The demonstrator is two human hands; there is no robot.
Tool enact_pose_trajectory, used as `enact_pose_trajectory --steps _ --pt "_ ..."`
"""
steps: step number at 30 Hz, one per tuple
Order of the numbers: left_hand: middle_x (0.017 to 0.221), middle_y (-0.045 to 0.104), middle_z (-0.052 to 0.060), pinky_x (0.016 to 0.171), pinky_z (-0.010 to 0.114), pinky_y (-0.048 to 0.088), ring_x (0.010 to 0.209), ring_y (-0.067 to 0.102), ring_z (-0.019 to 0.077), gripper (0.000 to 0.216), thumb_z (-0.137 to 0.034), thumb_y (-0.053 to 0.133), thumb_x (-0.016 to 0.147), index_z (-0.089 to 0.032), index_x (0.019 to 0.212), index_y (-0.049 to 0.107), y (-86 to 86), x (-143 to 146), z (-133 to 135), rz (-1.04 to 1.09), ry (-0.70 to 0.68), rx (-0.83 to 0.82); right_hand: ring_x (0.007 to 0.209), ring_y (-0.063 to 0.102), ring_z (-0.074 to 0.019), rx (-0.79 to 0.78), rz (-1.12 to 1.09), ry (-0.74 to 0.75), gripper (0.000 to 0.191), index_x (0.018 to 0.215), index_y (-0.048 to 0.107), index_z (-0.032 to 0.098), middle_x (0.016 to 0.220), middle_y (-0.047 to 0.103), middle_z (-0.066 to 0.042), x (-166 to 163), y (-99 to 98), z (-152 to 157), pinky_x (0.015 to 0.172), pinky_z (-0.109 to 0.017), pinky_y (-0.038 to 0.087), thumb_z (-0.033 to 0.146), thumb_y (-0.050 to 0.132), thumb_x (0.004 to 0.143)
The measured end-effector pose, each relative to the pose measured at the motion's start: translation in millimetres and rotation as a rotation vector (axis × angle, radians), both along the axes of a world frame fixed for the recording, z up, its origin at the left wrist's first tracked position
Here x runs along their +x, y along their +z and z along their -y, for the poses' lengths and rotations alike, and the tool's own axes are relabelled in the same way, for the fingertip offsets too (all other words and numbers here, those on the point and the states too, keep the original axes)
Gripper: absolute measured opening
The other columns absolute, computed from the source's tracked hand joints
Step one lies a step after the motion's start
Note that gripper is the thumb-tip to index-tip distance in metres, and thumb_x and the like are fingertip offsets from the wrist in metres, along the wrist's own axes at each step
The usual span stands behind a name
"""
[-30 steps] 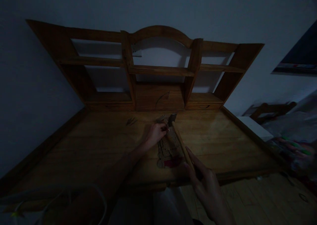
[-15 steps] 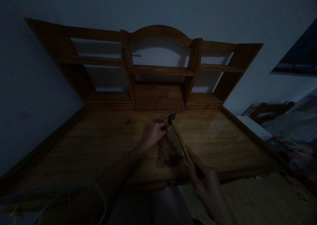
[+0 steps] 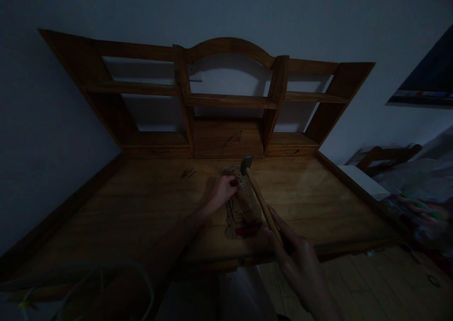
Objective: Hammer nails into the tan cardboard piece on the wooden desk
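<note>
My right hand (image 3: 293, 259) grips the lower end of a hammer's wooden handle (image 3: 262, 203). The hammer's metal head (image 3: 246, 162) is raised a little above the far end of a flat brown piece (image 3: 244, 210) with small holes and a red patch, lying on the wooden desk (image 3: 141, 208). My left hand (image 3: 223, 190) rests on the left edge of that piece, fingers pinched together near the hammer head. What the fingers pinch is too small to make out in the dim light.
A wooden hutch (image 3: 226, 99) with shelves rises at the back of the desk. A few thin dark items (image 3: 187, 173) lie on the desk at left. White cable (image 3: 106, 278) loops at the lower left. A chair (image 3: 385, 157) and clutter stand at right.
The hammer head has risen slightly and shifted toward the back of the desk. My left hand has stayed pinched at the same spot on the piece.
</note>
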State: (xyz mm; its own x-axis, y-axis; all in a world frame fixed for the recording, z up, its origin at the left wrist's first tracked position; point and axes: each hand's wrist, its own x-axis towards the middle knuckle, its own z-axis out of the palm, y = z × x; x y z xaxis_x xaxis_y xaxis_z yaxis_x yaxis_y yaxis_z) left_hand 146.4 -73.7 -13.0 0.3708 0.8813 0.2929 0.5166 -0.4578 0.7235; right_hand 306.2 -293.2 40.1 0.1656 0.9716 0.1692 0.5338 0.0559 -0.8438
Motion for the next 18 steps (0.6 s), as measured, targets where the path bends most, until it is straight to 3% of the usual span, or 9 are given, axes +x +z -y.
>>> enact_pose_trajectory --steps 6,14,18 --pt "0.073 0.072 0.003 0.057 0.021 0.042 0.069 0.066 0.0155 0.015 -0.028 0.060 0.079 -0.017 0.075 0.069 2.0 -0.7 2.3 0.034 -0.049 0.026 0.108 0.063 -0.0278 0.039 -0.014 0.017 0.050 0.139 0.045 0.022 0.121 0.063 -0.008 -0.6 -7.7 -3.5 0.090 -0.041 0.053 0.036 0.050 0.091" --pt "0.070 0.071 0.003 0.055 0.021 0.043 0.066 0.065 0.0160 0.017 -0.032 0.064 0.078 -0.016 0.075 0.069 -1.8 -1.6 -1.0 0.060 -0.034 -0.007 0.118 0.056 -0.0260 0.047 -0.024 0.011 0.057 0.143 0.037 0.024 0.128 0.059 -0.006 -1.3 -3.1 0.1 0.099 -0.044 0.046 0.034 0.054 0.090" --pt "0.072 0.072 0.003 0.057 0.021 0.045 0.069 0.066 0.0166 0.015 -0.029 0.063 0.079 -0.017 0.076 0.071 2.2 -2.1 2.2 0.069 -0.021 -0.023 0.123 0.051 -0.0253 0.022 -0.064 0.029 0.056 0.143 0.037 0.024 0.132 0.056 -0.006 -0.1 -10.0 -0.4 0.103 -0.043 0.042 0.033 0.054 0.091"
